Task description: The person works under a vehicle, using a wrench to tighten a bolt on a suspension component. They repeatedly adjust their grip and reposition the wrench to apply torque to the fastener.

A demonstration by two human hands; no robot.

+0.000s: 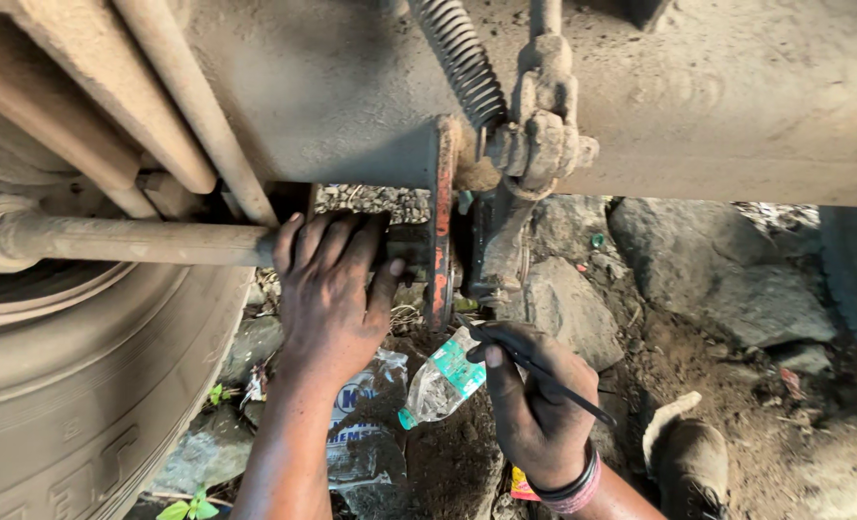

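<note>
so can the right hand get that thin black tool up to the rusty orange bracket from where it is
Probably yes. The right hand holds the thin black tool with its tip just below the orange bracket, and nothing lies between them. The left hand grips beside it, not across the gap.

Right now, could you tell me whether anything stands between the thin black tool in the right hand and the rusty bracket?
Nothing visible does. The right hand holds the thin black tool with its tip just below the rusty bracket. The left hand rests beside the bracket, not across the gap.
</note>
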